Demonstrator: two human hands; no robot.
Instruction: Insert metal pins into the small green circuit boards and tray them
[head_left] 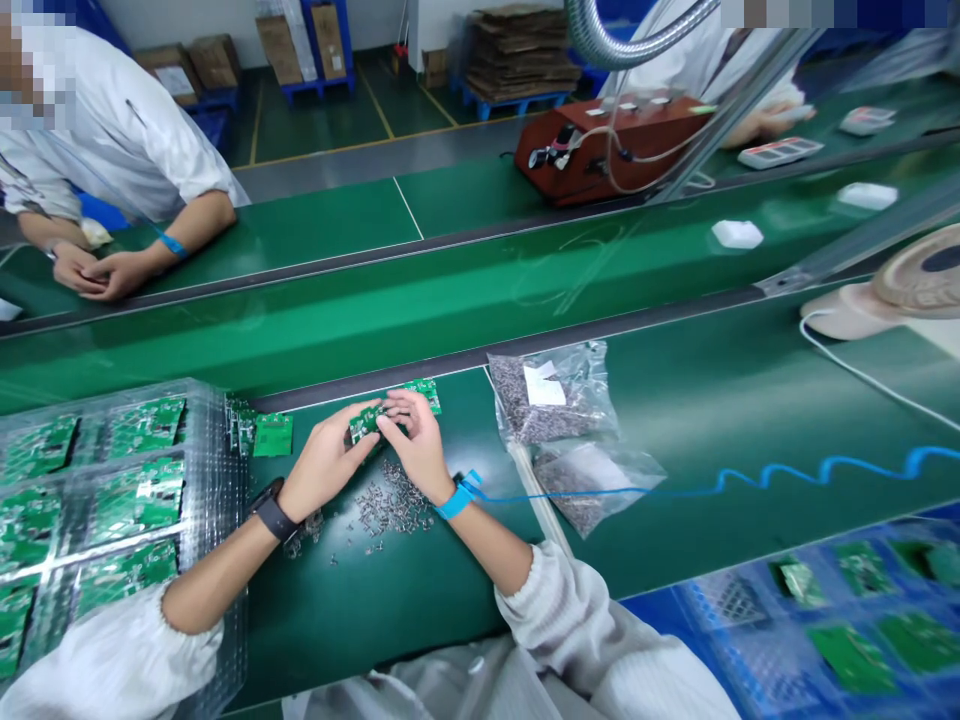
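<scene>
My left hand is closed around the left side of a small green circuit board, holding it tilted above the bench. At the board's right edge, my right hand has its thumb and fingers bent in a pinch. Whatever sits between those fingertips is too small to make out. Below both hands lies a loose pile of tiny metal parts. Another green board rests just behind my right hand, and a further board lies left of my left hand.
Clear trays of green boards stand at left. Two plastic bags of small parts lie right of my hands. A blue coiled cord runs from my right wristband. Beyond is a green conveyor; a co-worker's hands rest across it.
</scene>
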